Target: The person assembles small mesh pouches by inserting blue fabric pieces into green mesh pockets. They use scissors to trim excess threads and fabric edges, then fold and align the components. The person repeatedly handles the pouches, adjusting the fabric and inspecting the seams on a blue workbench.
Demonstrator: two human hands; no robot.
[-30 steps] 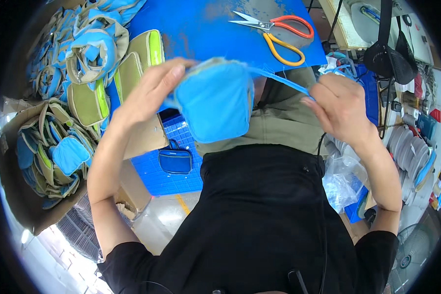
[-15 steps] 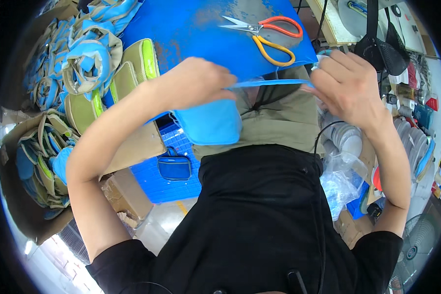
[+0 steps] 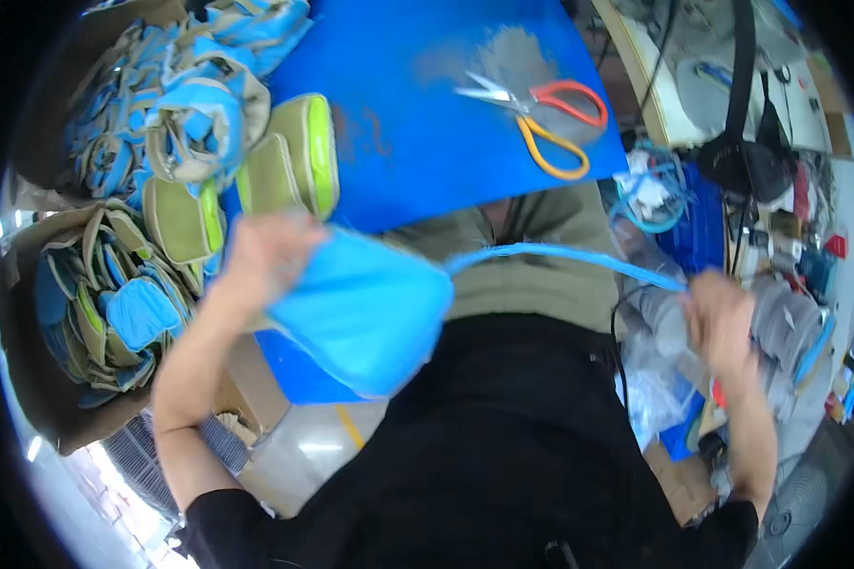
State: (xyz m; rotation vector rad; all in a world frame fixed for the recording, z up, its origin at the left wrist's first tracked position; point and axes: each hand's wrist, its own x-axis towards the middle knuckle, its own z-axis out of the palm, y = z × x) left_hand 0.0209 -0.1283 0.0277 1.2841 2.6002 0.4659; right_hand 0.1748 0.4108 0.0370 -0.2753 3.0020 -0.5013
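My left hand [image 3: 280,248], blurred by motion, is closed on one corner of a light blue fabric pouch [image 3: 365,313] held over my lap. A narrow blue fabric strip [image 3: 560,250] with frayed edges runs from the pouch's right side across to the right. Its far end is in my closed right hand [image 3: 719,318], also blurred. Whether the strip is still joined to the pouch I cannot tell. Scissors [image 3: 522,106] with one red and one yellow-orange handle lie partly spread on the blue table [image 3: 399,123], beyond both hands.
Olive pouches with lime-green sides [image 3: 299,156] stand at the table's left edge. Beyond them is a heap of blue and beige sewn pieces [image 3: 194,104]. A cardboard box [image 3: 57,417] of pouches is at left. Blue strip scraps [image 3: 657,194] hang right of the table.
My hands have moved apart and nearer to me, left hand leftward, right hand rightward. The pouch has swung left, and a longer stretch of strip shows between the hands.
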